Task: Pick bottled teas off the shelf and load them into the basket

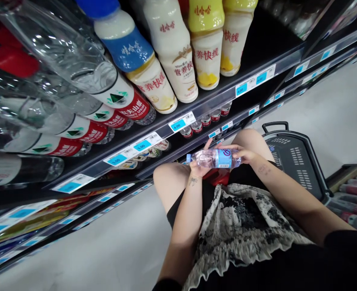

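A small clear water bottle [208, 158] with a light-blue label and a pale blue cap lies sideways above my lap. Its cap end points left. Near the neck, my left hand [199, 169] is closed around the bottle from below, and a fingertip or two shows beyond it. At the base end my right hand [244, 154] grips it, with fingers on the far side and along the label. Part of each hand is hidden by the bottle. Below it, something red [217, 177] shows in my lap.
Shelves rise in front and to the left. Large red-label water bottles [131, 106] and yogurt-drink bottles [181, 60] stand behind a price-tag rail [148, 141]. A dark shopping basket [299, 161] is on the floor at right, near stacked bottles [355, 198].
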The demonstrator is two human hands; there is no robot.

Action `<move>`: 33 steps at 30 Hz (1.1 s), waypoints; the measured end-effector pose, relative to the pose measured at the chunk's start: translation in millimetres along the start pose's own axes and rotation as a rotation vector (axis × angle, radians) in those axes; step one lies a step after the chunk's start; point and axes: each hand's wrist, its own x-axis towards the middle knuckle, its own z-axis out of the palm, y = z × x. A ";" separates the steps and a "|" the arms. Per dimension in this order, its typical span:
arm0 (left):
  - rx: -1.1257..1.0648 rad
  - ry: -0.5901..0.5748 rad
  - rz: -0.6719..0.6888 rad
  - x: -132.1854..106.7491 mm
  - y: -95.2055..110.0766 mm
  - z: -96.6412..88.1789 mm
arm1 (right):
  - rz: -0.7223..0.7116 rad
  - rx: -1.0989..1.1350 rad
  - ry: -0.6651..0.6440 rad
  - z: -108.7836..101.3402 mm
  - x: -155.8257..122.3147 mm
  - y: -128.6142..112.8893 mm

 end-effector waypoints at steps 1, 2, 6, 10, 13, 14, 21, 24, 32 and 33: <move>-0.002 -0.009 0.001 0.0 -0.1 -0.6 | 0.001 -0.001 0.001 0.3 0.5 -0.7; -0.004 -0.015 0.000 0.1 -0.1 -1.2 | 0.003 -0.001 0.001 0.8 0.7 -1.5; -0.002 -0.018 -0.010 0.7 -0.3 -1.1 | 0.010 -0.012 0.008 3.9 0.6 -5.2; 0.010 0.011 -0.021 0.5 -0.7 0.4 | -0.015 -0.020 0.014 3.7 0.8 -5.2; 0.005 0.013 -0.022 -0.4 -0.8 0.5 | -0.031 -0.020 -0.003 0.3 1.6 -2.5; 0.002 0.009 -0.020 -0.7 -0.9 0.4 | -0.033 -0.018 -0.010 -1.0 1.9 -1.6; -0.006 0.030 -0.013 -1.4 -1.4 1.8 | -0.038 0.003 -0.044 -1.4 4.0 -2.0; -0.011 0.041 -0.011 -1.3 -1.3 2.3 | -0.026 0.010 -0.049 3.0 3.9 -5.1; 0.018 0.035 -0.018 -2.2 -0.3 0.6 | 0.010 -0.007 -0.019 4.9 1.6 -7.6; 0.018 0.035 -0.017 -2.3 -0.5 -0.1 | 0.015 -0.007 -0.020 4.2 1.6 -7.4</move>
